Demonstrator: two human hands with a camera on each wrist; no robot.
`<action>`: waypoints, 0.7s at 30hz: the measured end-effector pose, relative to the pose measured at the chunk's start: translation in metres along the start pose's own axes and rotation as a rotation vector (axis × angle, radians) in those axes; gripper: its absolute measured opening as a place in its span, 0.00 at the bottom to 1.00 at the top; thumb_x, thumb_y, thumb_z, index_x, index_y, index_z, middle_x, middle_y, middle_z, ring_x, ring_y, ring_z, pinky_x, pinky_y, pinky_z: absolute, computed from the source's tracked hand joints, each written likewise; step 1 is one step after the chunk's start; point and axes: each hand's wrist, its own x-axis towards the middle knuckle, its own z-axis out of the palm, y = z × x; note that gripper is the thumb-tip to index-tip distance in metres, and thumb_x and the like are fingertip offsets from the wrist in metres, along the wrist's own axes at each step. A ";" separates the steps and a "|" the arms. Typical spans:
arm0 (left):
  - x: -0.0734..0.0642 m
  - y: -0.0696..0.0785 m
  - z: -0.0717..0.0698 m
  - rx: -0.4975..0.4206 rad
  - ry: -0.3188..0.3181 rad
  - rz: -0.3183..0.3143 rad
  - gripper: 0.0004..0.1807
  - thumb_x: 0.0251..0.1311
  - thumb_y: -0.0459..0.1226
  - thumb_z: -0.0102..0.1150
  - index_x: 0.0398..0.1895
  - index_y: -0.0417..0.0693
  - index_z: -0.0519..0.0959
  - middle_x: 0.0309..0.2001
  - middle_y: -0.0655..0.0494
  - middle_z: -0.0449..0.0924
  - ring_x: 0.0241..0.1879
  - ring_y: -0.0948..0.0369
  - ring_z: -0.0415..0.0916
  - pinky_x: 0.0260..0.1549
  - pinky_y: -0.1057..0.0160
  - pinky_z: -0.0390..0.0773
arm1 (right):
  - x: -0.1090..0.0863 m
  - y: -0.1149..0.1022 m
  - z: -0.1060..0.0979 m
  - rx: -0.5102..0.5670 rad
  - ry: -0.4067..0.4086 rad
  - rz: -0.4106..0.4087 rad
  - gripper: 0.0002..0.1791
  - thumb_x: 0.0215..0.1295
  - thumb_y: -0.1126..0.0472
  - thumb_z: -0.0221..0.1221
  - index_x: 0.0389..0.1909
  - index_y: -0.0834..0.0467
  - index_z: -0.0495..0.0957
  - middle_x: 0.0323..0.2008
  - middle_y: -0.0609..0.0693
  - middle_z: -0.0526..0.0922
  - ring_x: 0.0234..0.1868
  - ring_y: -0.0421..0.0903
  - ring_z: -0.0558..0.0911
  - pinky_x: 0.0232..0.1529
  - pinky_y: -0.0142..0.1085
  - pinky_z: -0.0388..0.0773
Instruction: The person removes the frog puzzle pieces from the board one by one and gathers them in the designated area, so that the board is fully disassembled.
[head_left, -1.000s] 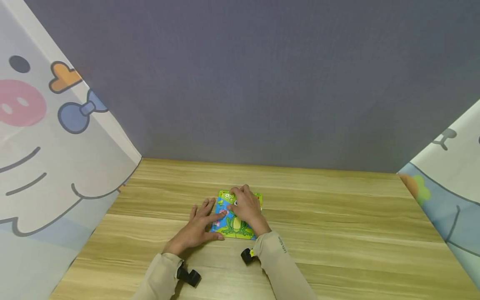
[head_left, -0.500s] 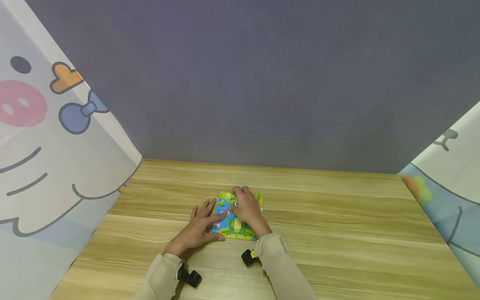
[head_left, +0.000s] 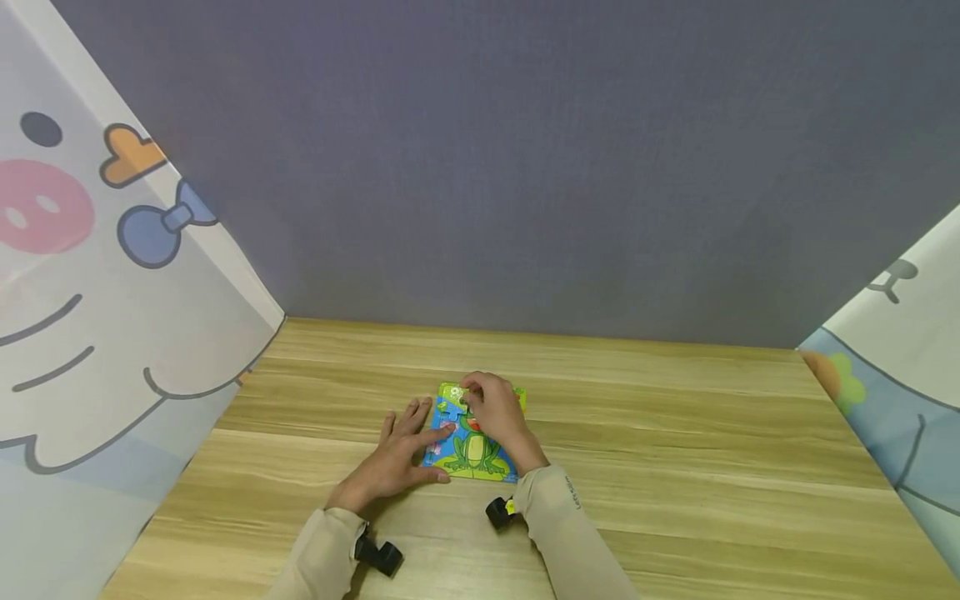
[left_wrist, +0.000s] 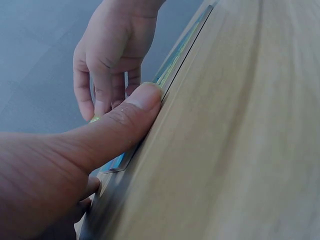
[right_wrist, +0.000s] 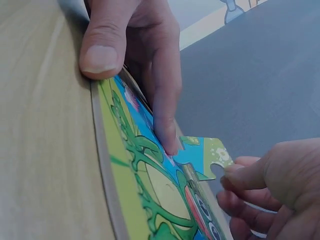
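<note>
A frog jigsaw puzzle (head_left: 474, 454) in a flat board lies on the wooden table. My right hand (head_left: 498, 415) pinches a corner puzzle piece (right_wrist: 200, 152) between thumb and finger. In the right wrist view this green and blue piece, with a white flower, is tilted up from the board at the puzzle's far left corner. My left hand (head_left: 395, 460) lies spread at the board's left side. Its index finger touches the puzzle and its thumb (left_wrist: 142, 100) rests at the near edge. The right hand covers part of the puzzle's upper right in the head view.
The wooden table (head_left: 675, 467) extends around the puzzle. A grey panel (head_left: 525, 167) stands behind it. Sheets printed with cartoon animals flank the left (head_left: 187, 333) and right sides. Black wrist cameras sit on both sleeves.
My right hand has raised the corner piece out of the puzzle's upper left, and the frog's red mouth now shows beside it. The left hand has stayed in place.
</note>
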 end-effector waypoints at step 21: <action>-0.001 -0.001 0.000 -0.009 -0.005 0.009 0.39 0.54 0.52 0.71 0.70 0.51 0.72 0.79 0.32 0.44 0.79 0.33 0.37 0.68 0.23 0.33 | 0.002 0.020 -0.029 0.253 0.136 0.097 0.07 0.64 0.71 0.64 0.40 0.64 0.87 0.34 0.59 0.88 0.28 0.46 0.88 0.29 0.31 0.83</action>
